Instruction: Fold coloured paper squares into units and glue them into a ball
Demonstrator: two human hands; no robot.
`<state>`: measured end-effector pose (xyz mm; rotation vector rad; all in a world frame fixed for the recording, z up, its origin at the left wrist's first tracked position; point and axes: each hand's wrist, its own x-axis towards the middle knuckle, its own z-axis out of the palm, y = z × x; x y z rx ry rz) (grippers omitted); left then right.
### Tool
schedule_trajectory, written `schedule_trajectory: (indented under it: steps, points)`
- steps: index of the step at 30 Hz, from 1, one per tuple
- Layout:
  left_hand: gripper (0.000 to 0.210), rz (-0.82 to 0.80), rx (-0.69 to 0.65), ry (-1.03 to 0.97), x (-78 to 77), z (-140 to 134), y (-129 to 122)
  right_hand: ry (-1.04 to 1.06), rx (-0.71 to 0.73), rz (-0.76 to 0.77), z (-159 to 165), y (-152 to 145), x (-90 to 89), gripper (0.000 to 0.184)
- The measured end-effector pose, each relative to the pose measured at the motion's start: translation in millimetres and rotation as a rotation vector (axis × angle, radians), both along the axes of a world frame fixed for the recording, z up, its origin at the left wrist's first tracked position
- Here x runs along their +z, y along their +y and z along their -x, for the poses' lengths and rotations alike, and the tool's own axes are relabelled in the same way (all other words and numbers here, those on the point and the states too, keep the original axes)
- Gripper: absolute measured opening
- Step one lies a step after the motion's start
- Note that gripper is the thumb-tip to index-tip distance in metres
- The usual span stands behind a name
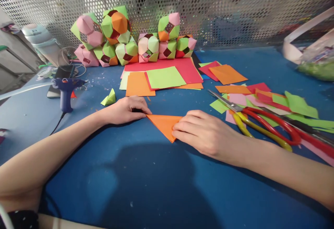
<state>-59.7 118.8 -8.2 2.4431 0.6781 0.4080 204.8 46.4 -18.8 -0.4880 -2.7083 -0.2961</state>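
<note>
A folded orange paper triangle (164, 125) lies on the blue table with its long edge facing away from me and one point toward me. My left hand (129, 109) is closed at its left corner, the curled fingertips and thumb meeting at the paper's tip. My right hand (200, 131) covers the right part, its fingers pressed together on the paper, so that corner is hidden. A small green folded paper piece (109, 98) sits beyond my left wrist. Scissors with red handles (271, 123) lie beyond my right forearm.
Coloured paper squares (167, 77) are stacked ahead, below several folded paper balls (117, 25) by a perforated metal screen (203, 13). A blue glue gun (66, 93) stands at left. Yellow-handled scissors (266, 133) and paper scraps (300, 105) lie at right, near a plastic bag (318, 60).
</note>
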Motion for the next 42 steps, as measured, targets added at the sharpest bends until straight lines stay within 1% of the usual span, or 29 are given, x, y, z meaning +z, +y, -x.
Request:
schedule_trajectory:
  steps: [7, 21, 30, 35, 38, 40, 42]
  points:
    - [0.019, -0.005, -0.020, 0.020, 0.6, -0.3, 1.5, 0.004, 0.002, -0.031, 0.3, -1.2, -0.5, 0.030]
    - [0.018, -0.006, -0.021, 0.008, -0.1, -0.2, 1.7, -0.072, 0.013, -0.051, -0.5, -2.1, 2.2, 0.031]
    - [0.018, -0.002, -0.020, 0.010, 1.1, -0.4, 1.4, -0.092, 0.037, -0.037, -1.7, -0.5, 1.2, 0.032]
    - [0.018, 0.009, -0.019, 0.008, -1.2, 0.0, 1.7, -0.115, 0.007, 0.012, -2.2, -4.3, -1.0, 0.027]
    - [0.018, 0.014, -0.007, 0.025, 2.6, 2.7, 3.8, -0.135, -0.014, 0.058, -2.1, -7.6, -0.9, 0.025]
    - [0.021, 0.030, -0.001, 0.073, 9.2, 3.0, 2.4, -0.129, -0.024, 0.080, -1.7, -9.4, 0.2, 0.025]
    - [0.025, 0.028, 0.048, 0.121, 16.5, -1.1, -5.7, -0.116, -0.026, 0.090, -1.2, -10.6, 1.5, 0.026]
